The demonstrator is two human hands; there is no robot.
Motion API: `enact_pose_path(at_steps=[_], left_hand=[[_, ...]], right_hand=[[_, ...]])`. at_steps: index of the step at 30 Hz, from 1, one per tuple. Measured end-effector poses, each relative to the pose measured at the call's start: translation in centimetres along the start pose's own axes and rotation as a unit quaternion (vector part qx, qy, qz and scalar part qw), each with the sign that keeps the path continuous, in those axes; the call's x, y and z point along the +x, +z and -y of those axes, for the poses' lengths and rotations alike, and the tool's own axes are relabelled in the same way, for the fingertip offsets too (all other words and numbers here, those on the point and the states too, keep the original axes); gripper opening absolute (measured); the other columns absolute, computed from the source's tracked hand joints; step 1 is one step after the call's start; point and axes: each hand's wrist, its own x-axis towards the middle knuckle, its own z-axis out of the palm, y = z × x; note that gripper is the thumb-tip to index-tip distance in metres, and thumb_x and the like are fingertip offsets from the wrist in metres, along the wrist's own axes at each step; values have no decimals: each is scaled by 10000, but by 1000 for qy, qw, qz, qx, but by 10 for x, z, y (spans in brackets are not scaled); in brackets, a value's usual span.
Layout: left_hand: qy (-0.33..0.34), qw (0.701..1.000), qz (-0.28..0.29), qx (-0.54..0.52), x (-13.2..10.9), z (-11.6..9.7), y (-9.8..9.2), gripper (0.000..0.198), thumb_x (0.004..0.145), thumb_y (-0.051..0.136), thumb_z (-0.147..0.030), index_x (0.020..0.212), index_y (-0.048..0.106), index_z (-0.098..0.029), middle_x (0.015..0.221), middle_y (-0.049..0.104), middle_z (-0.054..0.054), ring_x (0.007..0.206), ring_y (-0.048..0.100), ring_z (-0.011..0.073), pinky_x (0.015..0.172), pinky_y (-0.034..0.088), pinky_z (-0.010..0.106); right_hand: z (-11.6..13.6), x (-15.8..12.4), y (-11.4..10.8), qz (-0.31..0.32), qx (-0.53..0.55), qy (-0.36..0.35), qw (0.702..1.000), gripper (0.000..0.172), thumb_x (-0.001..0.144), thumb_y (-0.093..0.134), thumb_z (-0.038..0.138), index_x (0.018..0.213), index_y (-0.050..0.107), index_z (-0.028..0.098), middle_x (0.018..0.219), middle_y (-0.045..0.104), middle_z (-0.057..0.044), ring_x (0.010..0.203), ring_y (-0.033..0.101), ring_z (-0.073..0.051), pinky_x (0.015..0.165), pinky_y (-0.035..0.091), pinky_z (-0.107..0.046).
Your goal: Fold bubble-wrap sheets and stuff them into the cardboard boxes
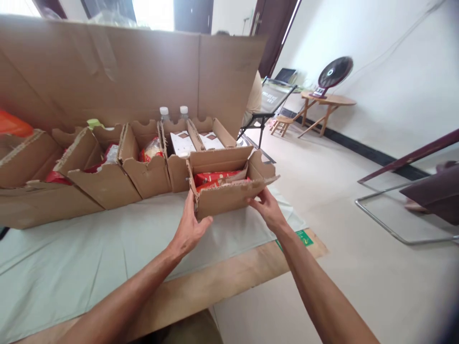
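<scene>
A small open cardboard box (222,203) is held between my two hands at the right end of the table. Red printed packets (215,179) lie inside it. My left hand (189,227) grips the box's left end, thumb toward the front. At the right end, my right hand (266,210) has its fingers curled around the lower corner. Behind it and to the left stands a row of cardboard bins (147,177). White cartons (182,143) fill the rightmost bins, and a red-and-clear packet (152,150) sits in another.
A tall cardboard panel (143,71) rises behind the bins, with two white-capped bottles (164,113) before it. A pale cloth (143,239) covers the table. To the right are a folding chair (274,100), a wooden stool (281,123), a fan (335,72) on a small table (332,99), and a metal-framed chair (387,234).
</scene>
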Motion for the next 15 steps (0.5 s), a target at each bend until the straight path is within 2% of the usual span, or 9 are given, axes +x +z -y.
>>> enact_pose_path(at_steps=[2, 5, 7, 9, 12, 13, 15], left_hand=[[-28, 999, 1, -29, -17, -8, 0, 806, 895, 621, -240, 1617, 264, -236, 1518, 510, 190, 1446, 495, 339, 1136, 487, 563], [-82, 996, -6, -33, -65, -17, -14, 706, 913, 627, -288, 1570, 371, -263, 1488, 553, 156, 1401, 544, 328, 1140, 493, 547], [-133, 990, -34, -14, -101, -20, -35, 616, 914, 652, -350, 1496, 476, -250, 1397, 626, 148, 1370, 575, 342, 1149, 485, 554], [-179, 981, -79, 12, -128, -24, -64, 555, 915, 671, -412, 1428, 542, -243, 1301, 682, 137, 1337, 602, 349, 1146, 485, 555], [-186, 970, -155, 36, -138, -37, -102, 552, 913, 682, -443, 1408, 543, -245, 1270, 695, 127, 1323, 607, 338, 1153, 477, 546], [-175, 969, -167, 44, -134, -41, -109, 557, 913, 683, -437, 1413, 534, -241, 1280, 690, 125, 1325, 604, 336, 1155, 472, 549], [-144, 973, -171, 64, -124, -47, -110, 538, 914, 679, -419, 1400, 544, -234, 1247, 702, 119, 1291, 625, 335, 1144, 484, 553]], right_hand=[[3, -24, -1, -16, -16, -8, 1000, 616, 757, 787, 567, 1227, 599, 216, 1248, 703, -123, 1159, 658, -298, 852, 596, -397], [9, -74, 3, -36, -38, -3, 999, 479, 818, 755, 559, 1153, 628, 241, 1138, 730, -90, 996, 701, -269, 821, 598, -395], [17, -102, 21, -38, -51, 14, 998, 403, 834, 734, 565, 1065, 633, 250, 1010, 738, -72, 880, 707, -260, 745, 592, -384], [27, -118, 50, -21, -70, 15, 997, 346, 843, 713, 554, 985, 626, 251, 898, 716, -61, 824, 688, -258, 681, 568, -371], [43, -118, 95, 30, -71, -13, 997, 295, 839, 693, 503, 966, 617, 247, 888, 691, -60, 856, 668, -257, 701, 553, -375], [47, -116, 104, 38, -57, -22, 997, 298, 832, 692, 492, 984, 614, 248, 917, 692, -62, 878, 667, -256, 729, 558, -383], [48, -114, 110, 25, -41, -23, 999, 299, 822, 694, 494, 977, 610, 253, 930, 694, -60, 876, 665, -252, 767, 564, -401]])
